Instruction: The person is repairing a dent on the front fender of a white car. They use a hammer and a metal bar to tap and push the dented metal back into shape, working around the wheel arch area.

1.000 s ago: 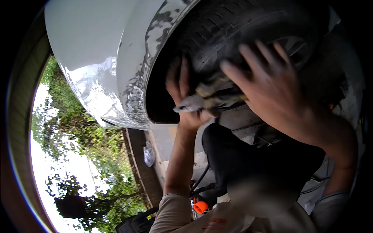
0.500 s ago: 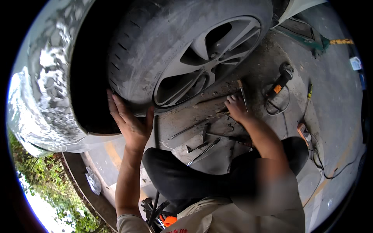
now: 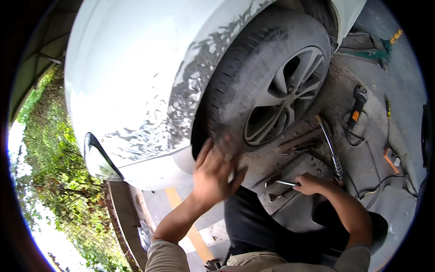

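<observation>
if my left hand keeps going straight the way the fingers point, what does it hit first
Most likely the tyre. The left hand, blurred, has its fingers spread and pointing up at the tread's lower edge beside the white bumper; it may already be touching, but depth is unclear.

Left hand (image 3: 216, 174) raised with fingers spread, right hand (image 3: 311, 183) clenched low.

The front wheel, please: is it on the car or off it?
On. The wheel sits upright inside the white car's arch, its tyre down on the ground, with the left hand against the tread.
</observation>
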The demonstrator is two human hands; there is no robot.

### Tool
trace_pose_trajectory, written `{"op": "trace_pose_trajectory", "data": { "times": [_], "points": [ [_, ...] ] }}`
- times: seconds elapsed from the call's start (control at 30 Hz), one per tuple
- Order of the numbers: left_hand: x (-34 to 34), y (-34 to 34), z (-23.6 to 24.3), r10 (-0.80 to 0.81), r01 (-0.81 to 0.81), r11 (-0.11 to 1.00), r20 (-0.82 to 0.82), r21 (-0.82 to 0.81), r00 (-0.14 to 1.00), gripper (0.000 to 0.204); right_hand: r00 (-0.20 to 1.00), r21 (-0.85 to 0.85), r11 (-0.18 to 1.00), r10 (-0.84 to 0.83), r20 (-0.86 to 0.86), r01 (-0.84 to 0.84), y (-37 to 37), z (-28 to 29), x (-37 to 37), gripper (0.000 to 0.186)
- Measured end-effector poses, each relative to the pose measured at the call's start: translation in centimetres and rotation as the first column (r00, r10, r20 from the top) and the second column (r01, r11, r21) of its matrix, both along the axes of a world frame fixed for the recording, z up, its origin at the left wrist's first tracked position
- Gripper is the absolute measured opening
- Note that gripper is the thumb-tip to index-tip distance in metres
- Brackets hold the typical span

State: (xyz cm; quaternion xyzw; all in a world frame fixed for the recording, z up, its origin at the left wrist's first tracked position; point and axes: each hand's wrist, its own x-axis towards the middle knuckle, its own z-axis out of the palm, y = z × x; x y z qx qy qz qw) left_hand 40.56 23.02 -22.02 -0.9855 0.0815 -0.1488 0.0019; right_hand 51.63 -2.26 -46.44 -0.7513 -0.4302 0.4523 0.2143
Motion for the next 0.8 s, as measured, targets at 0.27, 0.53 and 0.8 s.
{"op": "trace_pose_trajectory", "data": {
  "times": [0.27, 0.53, 0.8],
  "points": [
    [3.2, 6.7, 17.1, 0.143, -0.349, 0.797, 0.407, 0.493, 0.902, 0.1, 0.5, 0.517, 0.337, 0.143, -0.854, 0.787, 9.4, 17.9, -3.2, 0.021],
    [4.9, 6.6, 18.1, 0.261, -0.315, 0.855, 0.182, 0.411, 0.948, 0.12, 0.329, 0.363, 0.226, 0.176, -0.928, 0.904, 14.8, 21.0, -8.2, 0.02],
    [5.2, 5.0, 17.9, 0.348, -0.345, 0.852, 0.065, 0.394, 0.935, 0.121, 0.006, 0.276, 0.497, 0.477, -0.879, 0.823, 14.2, 21.9, -7.8, 0.023]
  ]
}}
